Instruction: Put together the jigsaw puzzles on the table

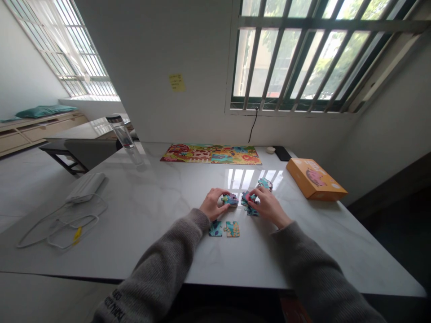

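Observation:
My left hand (214,204) is closed, thumb and fingers gripping a small stack of jigsaw puzzle pieces (230,200) at its left side. My right hand (267,205) pinches a puzzle piece with pink on it (248,196), over a loose pile of teal pieces (251,211). Beyond the right hand lies another group of puzzle pieces (265,183). Nearer to me, two single pieces rest flat side by side, a blue-teal piece (215,229) and a teal-and-orange piece (232,229), with a small gap between them.
Assembled puzzle panels (211,154) lie along the table's back edge. An orange box (314,179), a black phone (282,153) and a small white round object (270,150) are at right. A glass bottle (121,131) stands at left, near a white device with a cable (85,187).

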{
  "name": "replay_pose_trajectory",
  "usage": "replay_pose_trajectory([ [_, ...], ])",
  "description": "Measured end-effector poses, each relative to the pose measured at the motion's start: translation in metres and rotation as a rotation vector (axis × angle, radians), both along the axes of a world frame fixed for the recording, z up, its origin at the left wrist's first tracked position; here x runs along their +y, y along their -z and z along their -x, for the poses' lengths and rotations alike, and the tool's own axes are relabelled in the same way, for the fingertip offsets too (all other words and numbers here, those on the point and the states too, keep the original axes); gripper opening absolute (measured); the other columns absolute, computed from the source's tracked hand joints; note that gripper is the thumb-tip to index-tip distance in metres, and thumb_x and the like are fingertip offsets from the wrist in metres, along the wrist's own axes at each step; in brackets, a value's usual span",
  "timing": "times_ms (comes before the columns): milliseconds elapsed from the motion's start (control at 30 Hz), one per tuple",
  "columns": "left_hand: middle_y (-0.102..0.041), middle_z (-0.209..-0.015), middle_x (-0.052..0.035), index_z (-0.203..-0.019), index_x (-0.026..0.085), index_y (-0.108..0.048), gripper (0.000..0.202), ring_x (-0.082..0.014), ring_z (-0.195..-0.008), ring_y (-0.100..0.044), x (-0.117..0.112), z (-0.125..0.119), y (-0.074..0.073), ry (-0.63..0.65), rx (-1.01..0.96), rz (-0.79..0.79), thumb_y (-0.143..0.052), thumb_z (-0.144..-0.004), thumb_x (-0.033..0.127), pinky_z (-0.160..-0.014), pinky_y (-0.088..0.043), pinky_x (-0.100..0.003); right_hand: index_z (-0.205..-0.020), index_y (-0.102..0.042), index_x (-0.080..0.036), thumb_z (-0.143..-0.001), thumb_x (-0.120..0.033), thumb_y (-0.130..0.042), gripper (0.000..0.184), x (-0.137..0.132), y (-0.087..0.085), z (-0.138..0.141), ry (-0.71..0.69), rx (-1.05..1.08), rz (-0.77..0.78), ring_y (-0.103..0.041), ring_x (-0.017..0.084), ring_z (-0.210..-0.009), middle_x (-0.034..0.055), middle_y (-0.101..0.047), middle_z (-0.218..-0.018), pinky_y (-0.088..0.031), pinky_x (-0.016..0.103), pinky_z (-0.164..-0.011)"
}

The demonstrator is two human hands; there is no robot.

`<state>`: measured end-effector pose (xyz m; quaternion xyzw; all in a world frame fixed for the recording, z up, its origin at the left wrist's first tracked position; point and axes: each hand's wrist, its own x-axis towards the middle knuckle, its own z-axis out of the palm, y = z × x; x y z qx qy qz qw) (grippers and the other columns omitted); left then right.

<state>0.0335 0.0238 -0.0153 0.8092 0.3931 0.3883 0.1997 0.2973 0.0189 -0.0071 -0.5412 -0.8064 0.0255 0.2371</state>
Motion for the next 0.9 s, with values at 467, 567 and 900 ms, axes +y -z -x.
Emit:
replay_pose_trajectory([
  [467, -0.069, -0.115, -0.0074, -0.100, 0.023, -0.067, 0.016, -0.0252, -0.111, -0.058, -0.013, -0.006, -0.015, 0.046, -0.085, -0.138, -0.071, -0.086, 0.030, -0.101, -0.047, -0.045, -0.120, -0.057, -0.020, -0.093, -0.040, -0.054, 0.033, -0.018, -0.010, 0.060, -0.215, 0.658, 0.201, -0.057, 0.018, -0.073, 0.0025, -0.062, -0.085, -0.047, 0.031, -0.067],
  [567, -0.066, -0.119, -0.0080, -0.115, 0.023, -0.063, 0.033, -0.0255, -0.115, -0.055, -0.013, -0.006, -0.013, 0.040, -0.051, -0.163, -0.072, -0.084, 0.028, -0.103, -0.045, -0.044, -0.114, -0.060, -0.020, -0.093, -0.041, -0.053, 0.032, -0.015, -0.010, 0.058, -0.162, 0.708, 0.197, -0.053, 0.016, -0.066, 0.0010, -0.060, -0.078, -0.045, 0.030, -0.061],
  [900, -0.067, -0.114, -0.0071, -0.115, 0.021, -0.063, 0.034, -0.0262, -0.110, -0.055, -0.001, -0.003, 0.004, -0.038, 0.105, -0.049, -0.069, -0.082, 0.024, -0.101, -0.044, -0.043, -0.106, -0.067, -0.019, -0.090, -0.030, -0.046, 0.029, 0.012, 0.002, 0.005, 0.116, 0.436, 0.025, -0.058, 0.023, -0.070, 0.0040, -0.061, -0.072, -0.048, 0.037, -0.071],
])
